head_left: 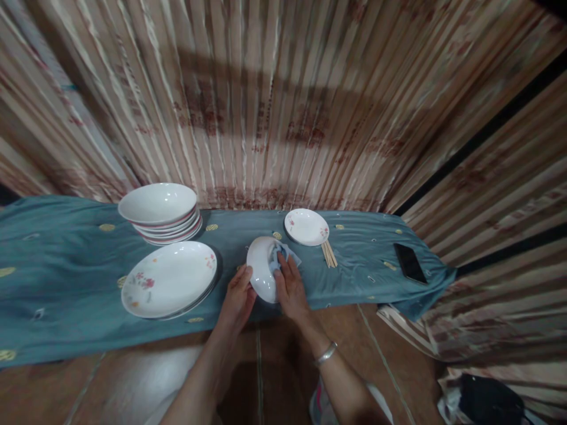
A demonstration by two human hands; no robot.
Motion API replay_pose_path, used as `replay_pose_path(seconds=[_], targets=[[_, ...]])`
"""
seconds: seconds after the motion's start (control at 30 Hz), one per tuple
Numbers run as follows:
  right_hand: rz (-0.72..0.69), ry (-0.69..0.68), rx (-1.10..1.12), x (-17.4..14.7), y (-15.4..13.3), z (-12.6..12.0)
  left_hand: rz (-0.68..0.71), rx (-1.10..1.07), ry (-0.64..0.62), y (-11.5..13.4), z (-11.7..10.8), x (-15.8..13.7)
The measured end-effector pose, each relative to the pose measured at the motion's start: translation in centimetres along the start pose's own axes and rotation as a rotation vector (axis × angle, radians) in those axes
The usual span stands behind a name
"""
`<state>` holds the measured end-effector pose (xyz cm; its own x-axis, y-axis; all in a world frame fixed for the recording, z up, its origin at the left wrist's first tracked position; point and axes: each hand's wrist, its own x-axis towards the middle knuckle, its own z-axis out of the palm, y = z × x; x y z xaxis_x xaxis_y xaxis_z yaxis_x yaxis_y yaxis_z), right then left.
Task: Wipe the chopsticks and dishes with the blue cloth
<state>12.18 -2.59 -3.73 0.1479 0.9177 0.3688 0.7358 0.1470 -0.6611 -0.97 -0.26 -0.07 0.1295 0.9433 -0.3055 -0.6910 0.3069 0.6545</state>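
A white bowl is held tilted on its side, near the front edge of the cloth-covered table. Its left rim is gripped by my left hand, with the fingers partly hidden underneath. My right hand presses a bluish cloth against the bowl's right side. To the left lie oval plates with a floral pattern, one on another. A stack of white bowls with red rims stands behind them.
Small floral plates sit at the back right, with several wooden chopsticks beside them. A black phone lies near the right end of the teal tablecloth. Patterned curtains hang behind the table and at the right.
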Motion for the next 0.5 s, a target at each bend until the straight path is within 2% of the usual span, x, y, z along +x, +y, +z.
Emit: replay_pose_path(seconds=[0.2,0.37,0.5], targets=[[0.039,-0.001,0.032,-2.0,-1.1,-0.2,0.014,-0.014,-0.034,0.0,0.3,0.0],[-0.088,-0.034,-0.011,-3.4,-3.1,0.0,0.021,0.004,-0.051,-0.2,0.1,0.3],[-0.207,-0.049,-0.099,-3.6,-4.3,-0.1,0.048,0.047,-0.018,-0.5,-0.3,0.4]])
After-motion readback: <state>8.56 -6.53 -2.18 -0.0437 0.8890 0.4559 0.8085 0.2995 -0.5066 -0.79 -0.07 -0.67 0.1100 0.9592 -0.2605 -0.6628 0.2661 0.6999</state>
